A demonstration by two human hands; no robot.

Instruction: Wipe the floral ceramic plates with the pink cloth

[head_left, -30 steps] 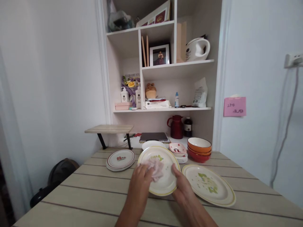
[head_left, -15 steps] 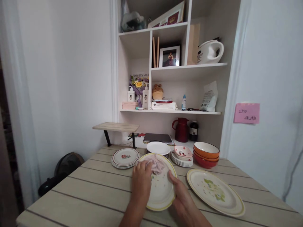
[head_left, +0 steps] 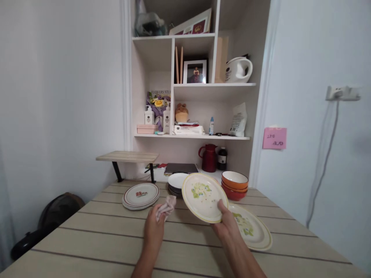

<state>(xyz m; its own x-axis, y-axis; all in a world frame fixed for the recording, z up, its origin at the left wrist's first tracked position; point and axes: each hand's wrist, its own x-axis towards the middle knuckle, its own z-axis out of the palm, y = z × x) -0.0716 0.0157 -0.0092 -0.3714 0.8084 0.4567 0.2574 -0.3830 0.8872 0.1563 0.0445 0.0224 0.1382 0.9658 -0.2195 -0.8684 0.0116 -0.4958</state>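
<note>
My right hand [head_left: 225, 223] grips the lower edge of a cream plate [head_left: 204, 197] with a yellow rim and green flower print, held tilted above the wooden table [head_left: 101, 235]. Its face is bare. My left hand [head_left: 154, 227] is closed on a crumpled pink cloth [head_left: 165, 206], held just left of the plate and apart from it. A second plate [head_left: 255, 233] of the same pattern lies flat on the table, under and to the right of my right hand.
At the back of the table stand a stack of red-rimmed plates [head_left: 141, 195], a stack with a white plate on top [head_left: 176, 182] and stacked orange and red bowls [head_left: 234, 184]. Behind are a small wooden riser [head_left: 127, 157], a red jug [head_left: 208, 158] and cluttered shelves [head_left: 191, 136].
My left hand has lifted the cloth off the plate and drawn back to the left. My right hand has carried the plate to the right, over the second plate.
</note>
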